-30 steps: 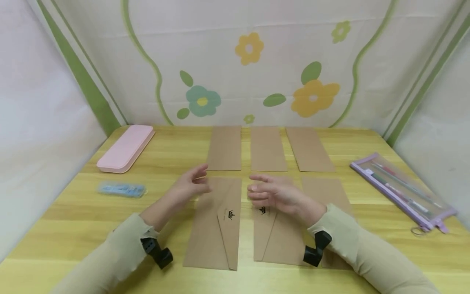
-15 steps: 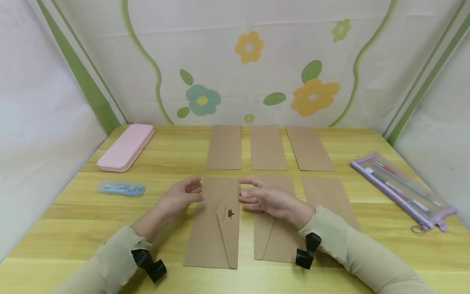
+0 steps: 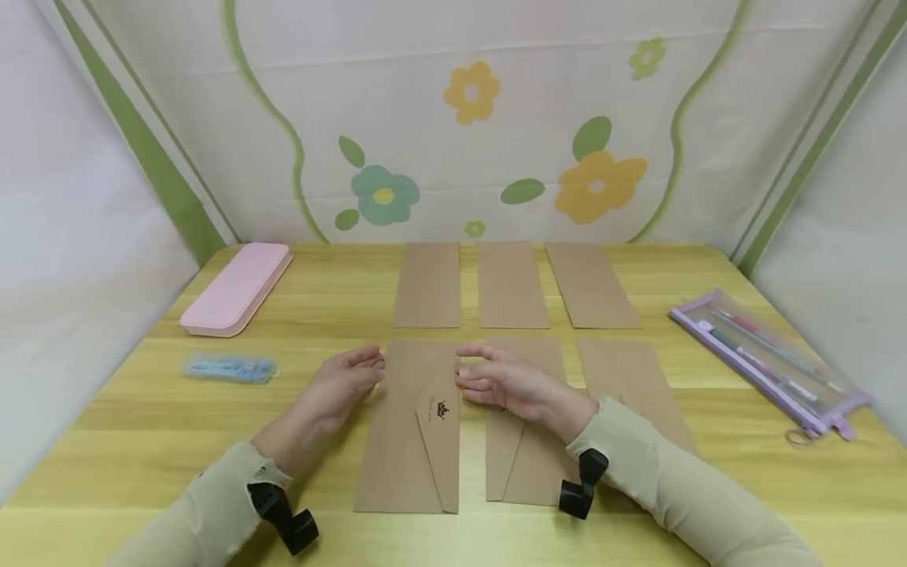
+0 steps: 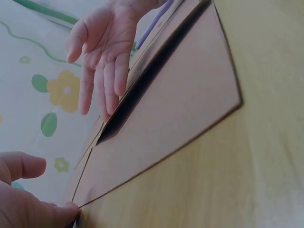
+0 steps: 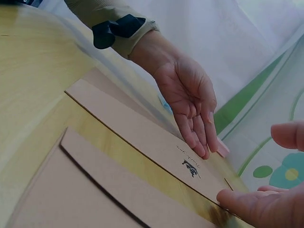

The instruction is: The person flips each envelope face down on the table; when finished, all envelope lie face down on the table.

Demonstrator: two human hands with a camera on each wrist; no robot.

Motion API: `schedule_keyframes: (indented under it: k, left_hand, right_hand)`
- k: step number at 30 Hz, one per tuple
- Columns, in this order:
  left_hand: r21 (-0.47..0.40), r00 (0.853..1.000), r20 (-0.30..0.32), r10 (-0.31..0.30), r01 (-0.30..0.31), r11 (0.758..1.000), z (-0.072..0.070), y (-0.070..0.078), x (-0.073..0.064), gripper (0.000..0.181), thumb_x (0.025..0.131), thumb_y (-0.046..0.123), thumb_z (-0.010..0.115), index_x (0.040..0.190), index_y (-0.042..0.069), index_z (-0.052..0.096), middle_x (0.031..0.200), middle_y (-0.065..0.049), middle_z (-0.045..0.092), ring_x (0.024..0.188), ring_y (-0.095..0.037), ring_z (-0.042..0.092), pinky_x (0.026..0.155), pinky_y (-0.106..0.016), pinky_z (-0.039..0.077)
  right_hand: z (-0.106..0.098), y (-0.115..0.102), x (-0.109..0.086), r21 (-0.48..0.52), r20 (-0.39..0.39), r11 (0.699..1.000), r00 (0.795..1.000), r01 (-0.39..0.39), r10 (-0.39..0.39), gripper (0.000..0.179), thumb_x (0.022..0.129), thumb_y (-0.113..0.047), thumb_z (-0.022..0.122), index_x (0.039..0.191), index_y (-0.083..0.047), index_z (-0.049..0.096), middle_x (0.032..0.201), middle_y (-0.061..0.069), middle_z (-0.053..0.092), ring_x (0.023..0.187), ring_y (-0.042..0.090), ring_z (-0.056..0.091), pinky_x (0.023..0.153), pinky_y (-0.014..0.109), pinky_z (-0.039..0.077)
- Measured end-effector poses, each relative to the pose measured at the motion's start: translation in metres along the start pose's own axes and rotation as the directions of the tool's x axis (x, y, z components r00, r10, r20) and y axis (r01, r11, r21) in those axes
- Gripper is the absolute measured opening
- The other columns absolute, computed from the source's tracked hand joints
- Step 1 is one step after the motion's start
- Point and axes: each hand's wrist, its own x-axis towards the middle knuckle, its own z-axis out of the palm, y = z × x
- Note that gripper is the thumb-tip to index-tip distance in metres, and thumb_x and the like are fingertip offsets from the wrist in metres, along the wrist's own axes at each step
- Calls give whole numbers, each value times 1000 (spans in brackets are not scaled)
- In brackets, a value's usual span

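Observation:
A brown envelope (image 3: 404, 465) with a pointed flap and a small black crown print lies at front left of three in the near row. My left hand (image 3: 336, 390) is at its left edge, fingers loosely bent and fingertips right by the paper. Along the opposite edge is my right hand (image 3: 520, 382), fingers extended toward the envelope, its forearm passing over the middle envelope (image 3: 542, 472) and the right one (image 3: 631, 374). In the right wrist view, the printed envelope (image 5: 142, 123) runs between both hands, and the fingertips of each reach its sides.
Three plain brown envelopes (image 3: 512, 285) form a row behind. A pink case (image 3: 237, 290) and a small clear pouch with blue contents (image 3: 230, 368) lie left. On the right is a purple-edged mesh pouch (image 3: 768, 358) holding pens. A flowered curtain (image 3: 468, 157) closes the back.
Both hands have come left and slightly lower, from above the left and middle envelopes to either side of the left one. In the last half second they hardly move; the head view shifts slightly.

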Motion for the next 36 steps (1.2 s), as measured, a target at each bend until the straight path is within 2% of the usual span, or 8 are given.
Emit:
schedule_keyframes:
  k: [6, 10, 16, 19, 21, 25, 28, 36]
  left_hand:
    - [-46, 999, -35, -5, 3, 999, 3, 1, -1, 61, 93, -2, 43, 142, -12, 10, 148, -30, 14, 139, -35, 17, 113, -40, 18]
    - [-52, 998, -59, -6, 3, 999, -2, 0, -2, 60, 93, -2, 43, 143, -11, 12, 148, -29, 17, 138, -33, 19, 112, -39, 19]
    - [-53, 997, -74, 29, -33, 998, -12, -3, -5, 59, 92, -4, 42, 142, -13, 11, 147, -31, 17, 138, -34, 20, 111, -39, 20]
    - [-43, 996, -83, 43, -46, 998, -18, -4, -6, 59, 92, -4, 41, 142, -14, 11, 147, -31, 17, 137, -33, 21, 109, -31, 26]
    - [-38, 994, -98, 54, -58, 998, -22, -3, -7, 58, 91, -4, 41, 141, -14, 13, 147, -31, 19, 135, -29, 28, 104, -23, 34]
    - [-35, 989, -123, 81, -86, 996, -29, 2, -10, 58, 91, -5, 42, 141, -14, 16, 141, -28, 31, 116, -11, 48, 88, -11, 43]
    - [-27, 989, -115, 97, -101, 995, -33, 9, -11, 58, 91, -4, 43, 141, -13, 16, 136, -22, 36, 103, 0, 49, 87, -12, 44]
    - [105, 984, -103, 149, -138, 985, -38, 28, -11, 57, 91, -2, 45, 142, -10, 19, 144, -25, 28, 118, -10, 42, 90, -8, 40]
  right_hand:
    - [1, 3, 3, 9, -15, 1000, 1000, 1, -1, 62, 89, -8, 52, 142, 5, 21, 146, 28, 22, 133, 38, 30, 106, 44, 32]
    - [4, 5, 6, 33, -31, 999, 1000, 1, 0, 62, 89, -7, 53, 141, 5, 22, 146, 27, 23, 133, 38, 30, 107, 44, 31]
    - [14, 7, 14, 53, -49, 999, 999, 9, -7, 60, 89, -5, 52, 141, 5, 23, 143, 27, 27, 132, 37, 33, 105, 45, 33]
    - [20, 9, 19, 42, -48, 999, 999, 17, -15, 59, 88, -5, 52, 140, 6, 24, 141, 27, 29, 129, 36, 36, 104, 45, 35]
    - [23, 9, 22, 41, -50, 999, 999, 18, -16, 59, 88, -6, 52, 139, 5, 26, 141, 26, 30, 129, 35, 37, 104, 45, 36]
    - [31, 10, 28, 66, -62, 997, 998, 27, -23, 56, 87, -4, 52, 137, 5, 29, 141, 24, 29, 129, 35, 36, 104, 47, 36]
    - [37, 11, 33, 98, -76, 994, 996, 46, -39, 52, 86, -1, 51, 134, 7, 30, 139, 24, 29, 129, 34, 34, 104, 48, 36]
    - [53, 13, 43, 138, -114, 987, 991, 82, -66, 46, 85, 2, 50, 128, 8, 33, 137, 21, 28, 129, 33, 33, 103, 49, 36]
